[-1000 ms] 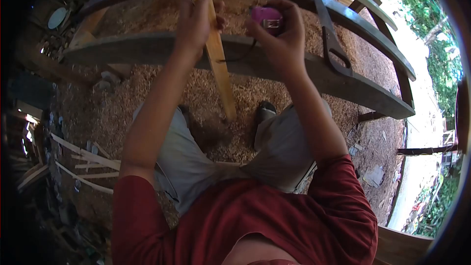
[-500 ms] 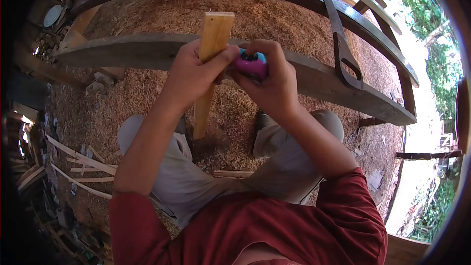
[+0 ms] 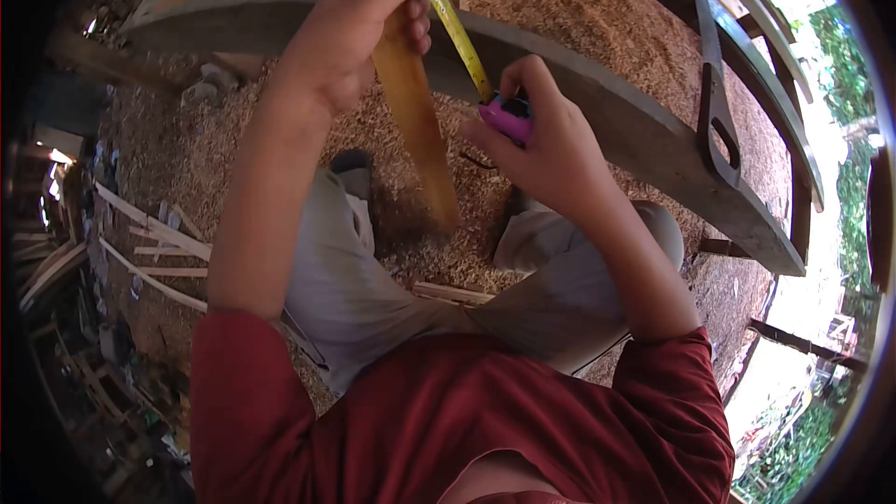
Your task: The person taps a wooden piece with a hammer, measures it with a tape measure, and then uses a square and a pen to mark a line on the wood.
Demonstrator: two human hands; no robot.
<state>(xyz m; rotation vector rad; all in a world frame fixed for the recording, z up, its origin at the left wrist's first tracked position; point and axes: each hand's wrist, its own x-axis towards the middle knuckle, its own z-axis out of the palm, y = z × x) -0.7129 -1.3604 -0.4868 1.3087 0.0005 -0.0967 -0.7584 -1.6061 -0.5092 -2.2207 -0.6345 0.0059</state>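
Observation:
My left hand (image 3: 359, 33) is closed around a flat wooden strip (image 3: 408, 84), which slants from the top of the view down between my knees. Its thumb and forefinger also hold the end of a yellow measuring blade. In my right hand (image 3: 555, 140) is the pink and blue case of a tape measure (image 3: 509, 119), gripped between thumb and fingers. The yellow blade (image 3: 462, 45) stretches from the case up to my left thumb. A thin dark strap dangles under the case.
A long grey plank (image 3: 635, 131) crosses in front of me, with a handsaw (image 3: 717, 121) leaning over its right part. Dark beams (image 3: 775, 84) run behind it at the right. Thin wooden strips (image 3: 163, 247) lie at left on ground covered with wood shavings (image 3: 243, 154).
My hands have moved apart, and the yellow blade now shows pulled out between them. The wooden strip has risen and tilted, its lower end swinging right. The view has shifted.

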